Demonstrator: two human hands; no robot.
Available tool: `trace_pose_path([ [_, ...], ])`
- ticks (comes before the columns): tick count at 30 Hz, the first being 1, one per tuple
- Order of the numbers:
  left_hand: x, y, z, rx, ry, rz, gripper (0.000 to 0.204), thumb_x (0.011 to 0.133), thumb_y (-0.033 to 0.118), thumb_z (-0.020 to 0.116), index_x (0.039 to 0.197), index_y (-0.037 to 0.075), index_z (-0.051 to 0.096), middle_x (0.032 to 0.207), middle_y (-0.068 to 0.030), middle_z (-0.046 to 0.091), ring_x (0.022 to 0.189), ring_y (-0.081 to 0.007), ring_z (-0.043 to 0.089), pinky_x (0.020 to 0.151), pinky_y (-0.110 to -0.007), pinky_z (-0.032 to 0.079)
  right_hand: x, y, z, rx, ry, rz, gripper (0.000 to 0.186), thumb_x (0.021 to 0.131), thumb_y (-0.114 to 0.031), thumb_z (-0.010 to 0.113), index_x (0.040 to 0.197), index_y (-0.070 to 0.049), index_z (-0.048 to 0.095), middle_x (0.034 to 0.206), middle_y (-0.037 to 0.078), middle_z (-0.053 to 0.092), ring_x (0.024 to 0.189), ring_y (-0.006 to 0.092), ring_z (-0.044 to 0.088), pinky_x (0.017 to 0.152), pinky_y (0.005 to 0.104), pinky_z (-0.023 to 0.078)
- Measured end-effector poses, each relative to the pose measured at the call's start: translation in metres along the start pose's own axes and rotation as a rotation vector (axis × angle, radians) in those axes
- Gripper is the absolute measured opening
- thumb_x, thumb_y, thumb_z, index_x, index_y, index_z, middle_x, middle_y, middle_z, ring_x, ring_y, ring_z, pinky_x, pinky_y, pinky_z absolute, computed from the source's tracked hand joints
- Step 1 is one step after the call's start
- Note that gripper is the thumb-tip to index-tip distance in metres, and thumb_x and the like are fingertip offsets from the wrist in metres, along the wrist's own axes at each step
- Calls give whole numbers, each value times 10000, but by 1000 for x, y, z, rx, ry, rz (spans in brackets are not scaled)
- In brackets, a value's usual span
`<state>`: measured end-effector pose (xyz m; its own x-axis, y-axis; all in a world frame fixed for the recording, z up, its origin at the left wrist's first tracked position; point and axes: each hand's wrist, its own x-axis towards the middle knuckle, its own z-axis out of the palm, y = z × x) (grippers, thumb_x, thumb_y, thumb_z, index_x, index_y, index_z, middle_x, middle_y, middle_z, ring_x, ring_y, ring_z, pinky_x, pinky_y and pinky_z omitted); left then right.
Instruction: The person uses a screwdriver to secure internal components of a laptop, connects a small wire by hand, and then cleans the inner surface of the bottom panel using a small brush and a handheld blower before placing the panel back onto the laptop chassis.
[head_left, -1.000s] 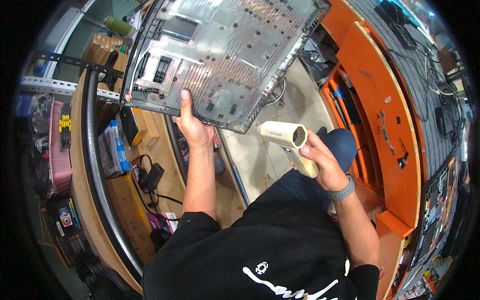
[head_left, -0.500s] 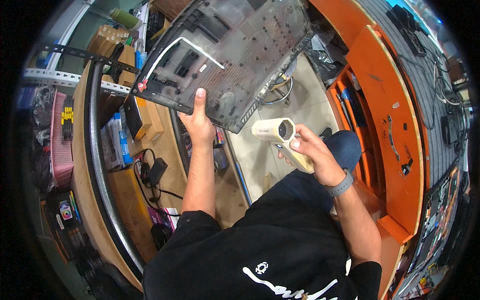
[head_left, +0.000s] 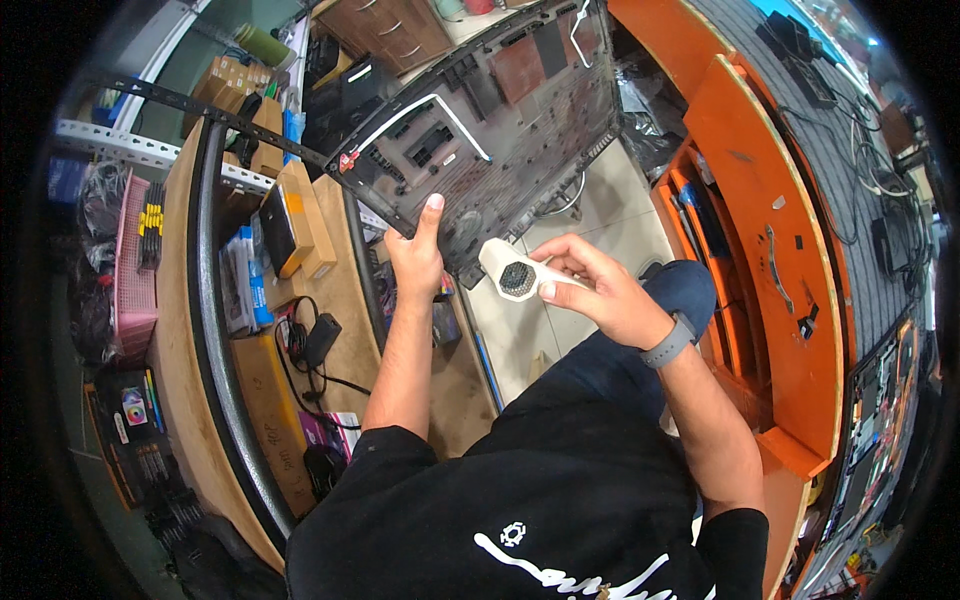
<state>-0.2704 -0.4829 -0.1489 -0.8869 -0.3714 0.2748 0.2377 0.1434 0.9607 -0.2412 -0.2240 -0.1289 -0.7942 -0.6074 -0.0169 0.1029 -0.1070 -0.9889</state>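
Left grip (head_left: pixel 415 262) holds a black panel (head_left: pixel 475 115) slanting longways up and right; right grip (head_left: pixel 612 300) holds a blower (head_left: pixel 497 260), mesh (head_left: pixel 518 281) facing back.

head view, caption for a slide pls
Left hand holds a dark laptop bottom cover while right hand grips a cream, grille-fronted handheld device.

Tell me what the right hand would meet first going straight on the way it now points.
With the cream blower leading, the right hand would probably meet the lower part of the black panel, near the left hand; depth is unclear.
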Motion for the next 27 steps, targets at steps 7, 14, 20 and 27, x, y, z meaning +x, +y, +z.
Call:
trace_pose_path([
  [7,7,5,-3,159,-71,6,301,957,270,719,1056,-15,724,1009,-39,714,919,-130,627,886,-287,484,-18,-16,-43,382,345,-96,525,938,-346,573,1358,-48,470,1157,115,608,982,193,630,854,328,507],
  [14,5,9,3,165,-131,6,278,964,244,710,1050,-20,725,1007,-42,711,905,-123,624,863,-287,493,-31,-23,-53,263,291,-260,331,995,-260,580,1250,-57,520,1122,99,642,970,151,626,831,306,496],
  [20,0,8,5,109,-160,-68,297,957,243,715,1097,-18,707,1058,-50,701,952,-136,623,902,-297,483,-35,-24,-61,297,465,-239,318,966,-271,576,1195,-62,506,1200,135,587,1003,202,627,861,335,492],
  [27,-1,-3,-5,-19,-219,-132,346,919,225,752,1157,-16,678,1107,-58,688,983,-155,625,935,-318,476,-37,-55,-87,200,607,-395,331,989,-311,564,1185,-49,515,1076,120,639,941,171,626,816,310,499],
])
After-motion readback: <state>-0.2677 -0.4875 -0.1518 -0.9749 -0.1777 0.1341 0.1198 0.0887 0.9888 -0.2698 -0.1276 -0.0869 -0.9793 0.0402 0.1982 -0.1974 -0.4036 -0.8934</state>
